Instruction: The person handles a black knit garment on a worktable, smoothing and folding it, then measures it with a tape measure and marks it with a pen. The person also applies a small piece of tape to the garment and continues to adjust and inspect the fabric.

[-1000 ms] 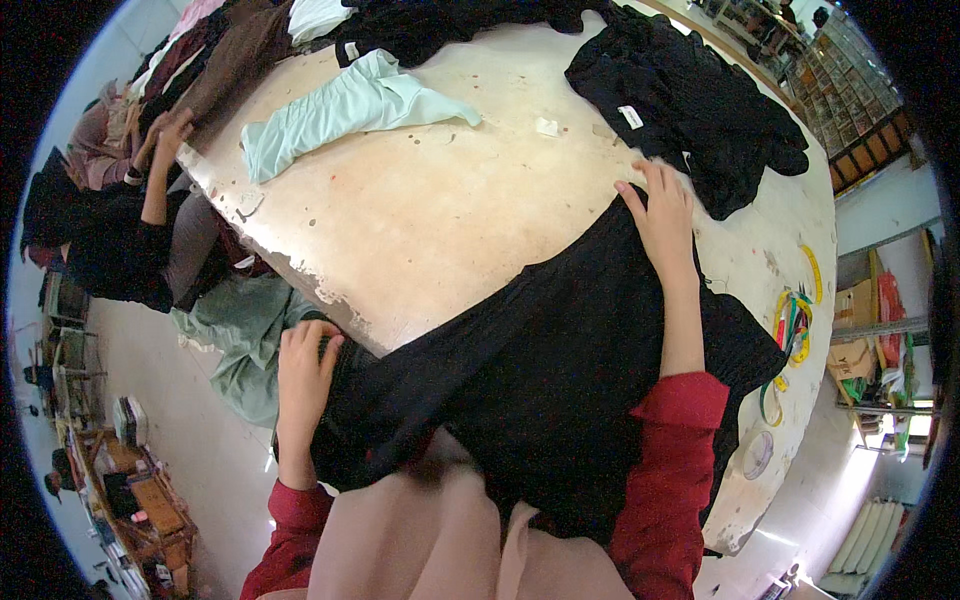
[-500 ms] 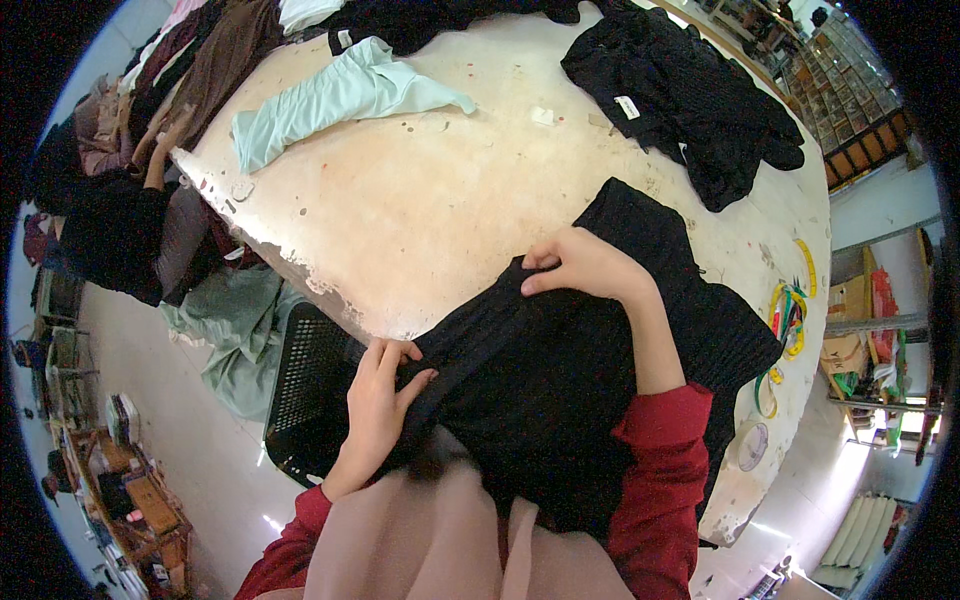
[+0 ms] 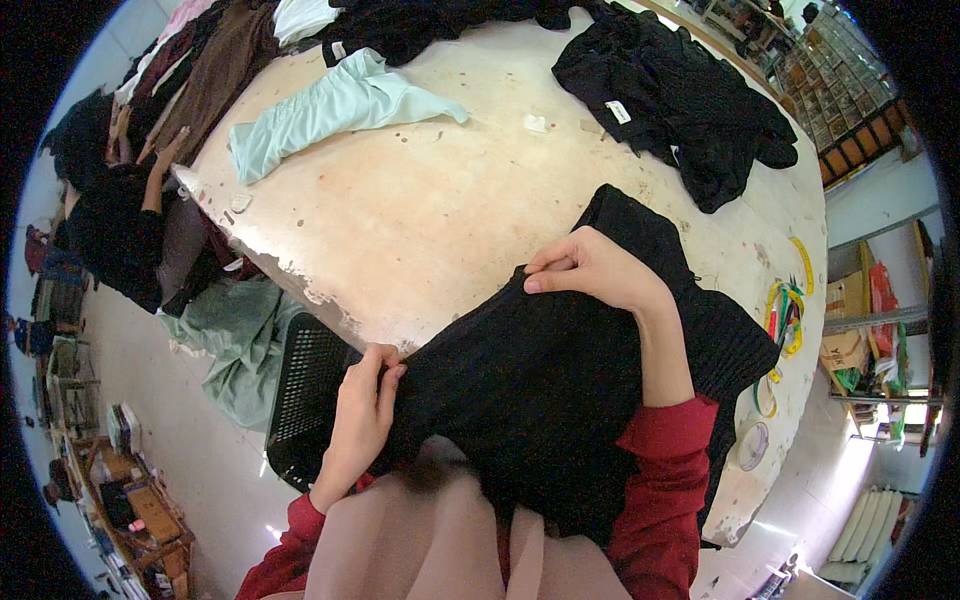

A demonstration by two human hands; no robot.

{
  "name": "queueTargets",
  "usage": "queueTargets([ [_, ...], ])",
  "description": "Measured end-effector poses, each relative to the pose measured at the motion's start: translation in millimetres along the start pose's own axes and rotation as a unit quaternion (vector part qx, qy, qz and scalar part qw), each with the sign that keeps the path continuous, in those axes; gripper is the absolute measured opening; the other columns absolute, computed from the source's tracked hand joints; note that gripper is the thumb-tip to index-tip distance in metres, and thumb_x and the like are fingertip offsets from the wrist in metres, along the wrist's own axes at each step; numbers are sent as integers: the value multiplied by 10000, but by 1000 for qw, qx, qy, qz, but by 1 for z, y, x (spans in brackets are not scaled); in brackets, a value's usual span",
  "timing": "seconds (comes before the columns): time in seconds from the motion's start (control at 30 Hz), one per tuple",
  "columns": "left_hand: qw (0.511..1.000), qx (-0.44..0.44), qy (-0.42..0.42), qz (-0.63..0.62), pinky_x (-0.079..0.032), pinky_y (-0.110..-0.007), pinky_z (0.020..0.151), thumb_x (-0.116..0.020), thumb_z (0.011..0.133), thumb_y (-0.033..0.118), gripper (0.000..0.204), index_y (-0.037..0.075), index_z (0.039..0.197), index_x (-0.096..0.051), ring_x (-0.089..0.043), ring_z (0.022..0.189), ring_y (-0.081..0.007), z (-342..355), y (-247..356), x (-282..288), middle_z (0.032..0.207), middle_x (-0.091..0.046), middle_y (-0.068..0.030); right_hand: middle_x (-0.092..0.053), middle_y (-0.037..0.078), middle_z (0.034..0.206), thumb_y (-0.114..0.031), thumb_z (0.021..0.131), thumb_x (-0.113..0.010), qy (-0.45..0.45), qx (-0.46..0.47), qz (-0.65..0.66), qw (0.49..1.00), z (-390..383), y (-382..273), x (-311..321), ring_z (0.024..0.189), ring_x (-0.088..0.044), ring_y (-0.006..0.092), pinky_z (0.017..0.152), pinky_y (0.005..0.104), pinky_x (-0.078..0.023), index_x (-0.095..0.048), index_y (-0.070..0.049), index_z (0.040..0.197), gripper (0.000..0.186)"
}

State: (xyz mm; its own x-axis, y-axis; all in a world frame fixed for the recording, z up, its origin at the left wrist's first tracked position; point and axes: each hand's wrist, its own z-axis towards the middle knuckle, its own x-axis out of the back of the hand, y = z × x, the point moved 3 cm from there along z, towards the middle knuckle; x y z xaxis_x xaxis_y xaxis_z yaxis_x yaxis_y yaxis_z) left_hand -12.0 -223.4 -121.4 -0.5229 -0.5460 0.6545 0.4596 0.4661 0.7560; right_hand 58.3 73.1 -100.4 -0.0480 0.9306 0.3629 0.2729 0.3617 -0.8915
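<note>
A large black garment (image 3: 540, 400) is spread over the near edge of the pale, worn table (image 3: 420, 200). My right hand (image 3: 590, 275) pinches its upper edge near the middle. Lower and to the left, my left hand (image 3: 365, 410) grips the same edge with thumb and fingers, beside a black perforated basket (image 3: 300, 390) at the table's corner. Further back lie a mint green cloth (image 3: 330, 115) and a crumpled black garment (image 3: 670, 100) with a white tag. A yellow measuring tape (image 3: 800, 260) lies on the right.
At the left another person (image 3: 110, 230) bends over piled garments (image 3: 210, 70). Green fabric (image 3: 230, 350) hangs below them beside the basket. Shelves (image 3: 875, 310) stand to the right, a wooden workbench (image 3: 145, 510) at the lower left.
My right hand has moved down and leftward from the garment's upper corner to pinch its edge. My left hand has come rightward onto that edge, stretching it straighter; more of the basket shows.
</note>
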Motion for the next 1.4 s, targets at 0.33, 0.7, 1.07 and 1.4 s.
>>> queueTargets([
  [0.33,990,-52,107,-81,-470,-379,697,-639,875,-8,208,17,1058,-543,-566,770,-340,3,-3,-4,851,-571,-157,-746,101,867,-123,822,-741,41,60,-37,997,-31,-42,16,751,-643,80,703,250,-506,-721,39,1011,250],
  [0.7,996,-53,41,53,-410,-278,688,-620,913,115,124,-3,881,-605,-539,717,-227,11,5,32,763,-579,-80,-734,72,844,-188,853,-717,146,60,-80,984,-40,-28,36,736,-631,105,704,265,-476,-733,8,972,230],
  [1.07,963,29,-222,150,-488,-359,708,-586,923,188,221,-25,928,-641,-648,734,-298,30,-80,62,806,-663,-182,-640,48,1068,-334,876,-676,328,237,-508,760,37,27,-30,1034,-592,184,960,394,-361,-635,-109,970,247],
  [1.4,927,-162,-283,185,-495,-396,727,-621,922,347,365,-15,882,-644,-638,750,-326,156,38,55,774,-655,-161,-681,172,847,-396,957,-548,485,-97,-108,862,-69,60,93,831,-655,295,791,386,-493,-687,-2,918,420],
])
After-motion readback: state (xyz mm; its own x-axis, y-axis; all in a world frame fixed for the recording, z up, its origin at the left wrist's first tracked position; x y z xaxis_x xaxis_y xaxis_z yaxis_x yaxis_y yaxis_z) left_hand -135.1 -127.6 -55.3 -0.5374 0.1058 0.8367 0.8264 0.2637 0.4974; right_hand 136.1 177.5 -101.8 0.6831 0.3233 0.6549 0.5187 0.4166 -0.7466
